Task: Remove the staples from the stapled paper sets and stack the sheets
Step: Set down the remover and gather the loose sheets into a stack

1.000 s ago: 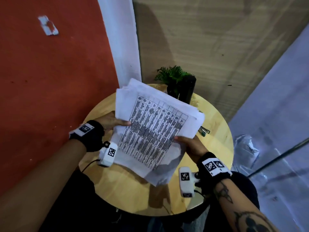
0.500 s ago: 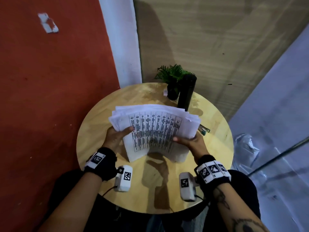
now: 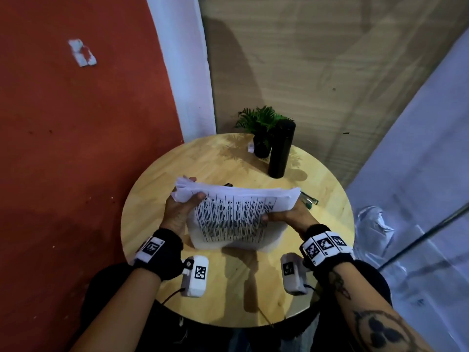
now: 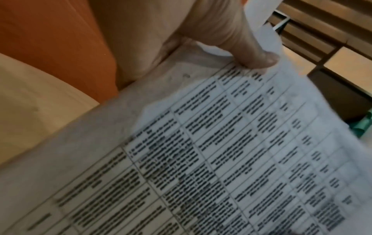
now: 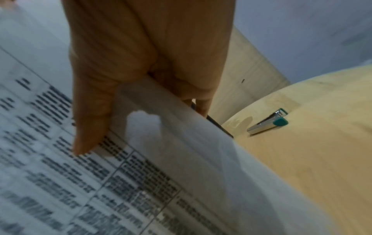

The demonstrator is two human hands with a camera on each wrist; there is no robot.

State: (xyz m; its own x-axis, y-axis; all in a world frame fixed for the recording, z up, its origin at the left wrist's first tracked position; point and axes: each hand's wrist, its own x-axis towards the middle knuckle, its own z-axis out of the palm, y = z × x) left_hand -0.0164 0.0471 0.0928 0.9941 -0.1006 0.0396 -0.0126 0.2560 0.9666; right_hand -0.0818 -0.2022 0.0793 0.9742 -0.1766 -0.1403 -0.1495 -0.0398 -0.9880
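- Holding the paper stack [image 3: 234, 212] between both hands, we had it standing on its lower edge on the round table [image 3: 157, 199], printed table facing us, near the table's centre.
- Our left hand [image 3: 177, 212] gripped the stack's nine o'clock end: thumb curled over the front at the upper corner, fingers wrapped behind, one fingertip peeking above the sheets.
- The left wrist view confirmed it, thumb [image 4: 251, 52] pressed down on the top sheet [image 4: 221, 151], clamped, not loose.
- Our right hand [image 3: 289, 214] held the three o'clock end, thumb flat across the print, the other fingers tucked behind the sheets.
- In the right wrist view the thumb [image 5: 90, 111] lay on the page and the fingers [image 5: 201, 95] curled behind the edge, so that hand pinched the stack too.
- The stack's long axis ran nine to three, straight between our two hands, each hand at one short end, neither nearer than the other.
- We judged this to be squaring up: the sheet edges at the upper left corner looked fanned and uneven.
- Whether any staple remained in the sheets, we couldn't tell; the corners were too blurred.
- The staple tool [image 5: 267, 124], silver with a green tip, lay on the table at roughly three o'clock of the stack, just beyond our right hand and nearer to it than to the left.
- A black bottle [image 3: 280, 148] and a small potted plant [image 3: 261, 123] stood at twelve o'clock, well apart from the paper.
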